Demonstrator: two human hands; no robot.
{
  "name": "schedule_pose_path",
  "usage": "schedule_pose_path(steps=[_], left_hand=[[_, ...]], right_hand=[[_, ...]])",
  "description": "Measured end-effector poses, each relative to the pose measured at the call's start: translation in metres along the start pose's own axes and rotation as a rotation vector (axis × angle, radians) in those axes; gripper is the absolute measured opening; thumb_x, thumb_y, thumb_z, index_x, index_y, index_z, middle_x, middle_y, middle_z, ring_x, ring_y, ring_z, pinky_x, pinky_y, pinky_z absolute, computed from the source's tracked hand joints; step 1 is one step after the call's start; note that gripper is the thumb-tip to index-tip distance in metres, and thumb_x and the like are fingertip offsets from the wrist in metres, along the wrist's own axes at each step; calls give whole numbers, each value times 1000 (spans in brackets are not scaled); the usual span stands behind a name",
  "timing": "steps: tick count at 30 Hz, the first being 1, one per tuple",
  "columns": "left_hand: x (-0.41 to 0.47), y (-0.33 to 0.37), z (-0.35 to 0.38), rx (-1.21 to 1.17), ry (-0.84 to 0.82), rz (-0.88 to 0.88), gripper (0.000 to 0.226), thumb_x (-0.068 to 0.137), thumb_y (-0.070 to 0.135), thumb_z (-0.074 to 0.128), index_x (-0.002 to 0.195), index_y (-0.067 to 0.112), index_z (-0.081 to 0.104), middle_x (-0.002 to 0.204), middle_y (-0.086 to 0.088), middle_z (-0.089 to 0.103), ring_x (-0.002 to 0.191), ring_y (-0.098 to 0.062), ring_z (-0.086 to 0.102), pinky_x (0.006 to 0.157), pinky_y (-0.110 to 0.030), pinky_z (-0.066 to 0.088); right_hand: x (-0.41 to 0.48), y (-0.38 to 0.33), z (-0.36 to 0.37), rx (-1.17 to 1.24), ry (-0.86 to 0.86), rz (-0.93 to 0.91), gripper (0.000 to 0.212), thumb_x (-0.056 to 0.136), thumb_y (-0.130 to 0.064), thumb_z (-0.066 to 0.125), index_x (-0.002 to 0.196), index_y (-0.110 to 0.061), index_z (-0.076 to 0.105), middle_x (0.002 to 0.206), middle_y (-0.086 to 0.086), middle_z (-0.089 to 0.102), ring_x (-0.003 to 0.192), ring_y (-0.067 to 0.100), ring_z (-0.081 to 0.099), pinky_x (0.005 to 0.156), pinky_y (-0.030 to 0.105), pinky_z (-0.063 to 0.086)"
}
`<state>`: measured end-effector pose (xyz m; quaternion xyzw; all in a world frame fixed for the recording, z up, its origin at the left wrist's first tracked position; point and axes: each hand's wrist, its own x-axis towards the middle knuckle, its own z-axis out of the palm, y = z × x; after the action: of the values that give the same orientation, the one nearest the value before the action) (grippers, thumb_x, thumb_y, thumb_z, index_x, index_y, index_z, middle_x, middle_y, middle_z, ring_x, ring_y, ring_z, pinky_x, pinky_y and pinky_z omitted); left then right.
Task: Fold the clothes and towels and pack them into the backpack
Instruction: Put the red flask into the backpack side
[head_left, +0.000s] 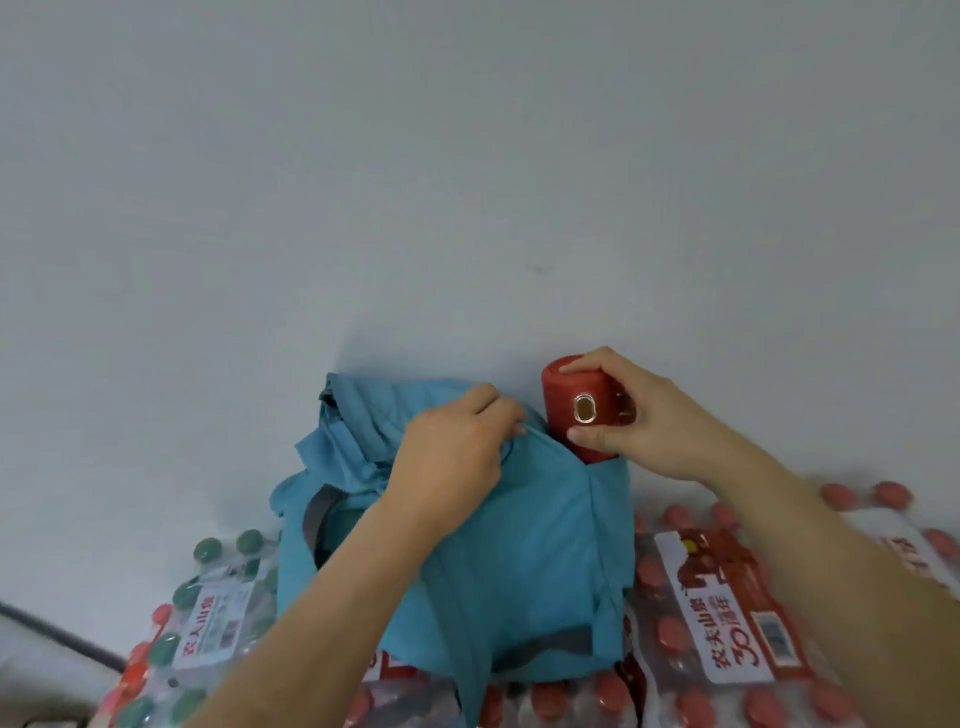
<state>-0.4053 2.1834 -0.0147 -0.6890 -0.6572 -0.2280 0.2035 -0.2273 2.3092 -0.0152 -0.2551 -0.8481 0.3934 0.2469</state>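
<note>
A teal backpack (524, 561) with grey trim lies on packs of bottled water against a pale wall. My left hand (452, 447) pinches the teal fabric at the bag's upper edge. My right hand (639, 415) grips a red cylindrical bottle (576, 405) with a metal-ringed button. The bottle's lower end sits inside a side pocket at the backpack's upper right corner. No folded clothes or towels show outside the bag.
Shrink-wrapped packs of water bottles with red caps (727, 613) lie right of and under the bag. Green-capped ones (213, 597) lie to the left. A plain pale wall (467, 182) fills the upper view. A dark strip (57, 634) crosses the lower left.
</note>
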Motion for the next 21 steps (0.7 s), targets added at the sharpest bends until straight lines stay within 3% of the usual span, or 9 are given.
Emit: schedule_pose_path(steps=[5, 9, 11, 14, 17, 19, 21], left_hand=[[4, 9, 11, -88, -76, 30, 26, 85, 27, 43, 83, 16, 67, 78, 0, 61, 52, -25, 59, 43, -33, 49], [2, 19, 9, -159, -315, 101, 21, 90, 28, 50, 89, 17, 68, 83, 3, 61, 70, -22, 62, 60, -37, 52], [-1, 22, 11, -136, -453, 85, 20, 96, 27, 49, 105, 20, 66, 98, 5, 61, 87, -19, 61, 75, -36, 49], [-1, 25, 7, -58, -528, 74, 27, 97, 30, 45, 122, 28, 56, 111, 8, 59, 99, -17, 59, 82, -35, 48], [-1, 25, 0, 15, -598, 133, 48, 96, 25, 42, 141, 35, 30, 115, 7, 56, 95, -20, 59, 75, -36, 51], [4, 23, -5, 56, -671, 171, 57, 96, 21, 39, 146, 37, 17, 114, 7, 55, 92, -20, 58, 72, -36, 50], [12, 22, -10, 83, -723, 173, 54, 96, 24, 34, 146, 40, 19, 116, 6, 55, 97, -19, 57, 75, -34, 49]], right_hand=[[-19, 28, 1, 32, 97, 80, 48, 75, -29, 78, 104, -50, 46, 99, -9, 64, 88, 12, 66, 84, 37, 55], [-30, 39, -4, 13, 180, 161, 47, 79, -31, 74, 111, -45, 43, 108, -6, 63, 98, 16, 63, 87, 39, 52], [-35, 37, 1, -86, 264, 160, 53, 80, -32, 72, 123, -38, 40, 125, -2, 52, 114, 18, 54, 92, 32, 46], [-40, 21, 17, -512, 442, -9, 65, 79, -24, 71, 133, -35, 37, 143, 8, 30, 121, 29, 41, 92, 41, 44], [-47, 10, 35, -765, 517, -191, 56, 71, -6, 67, 122, -26, 55, 114, 10, 45, 96, 29, 44, 77, 42, 45], [-58, 12, 44, -758, 463, -203, 42, 69, -10, 67, 109, -23, 64, 94, 3, 44, 85, 23, 42, 69, 37, 40], [-67, 18, 51, -742, 365, -164, 31, 72, -20, 65, 102, -26, 67, 86, -2, 39, 82, 20, 41, 66, 33, 37]])
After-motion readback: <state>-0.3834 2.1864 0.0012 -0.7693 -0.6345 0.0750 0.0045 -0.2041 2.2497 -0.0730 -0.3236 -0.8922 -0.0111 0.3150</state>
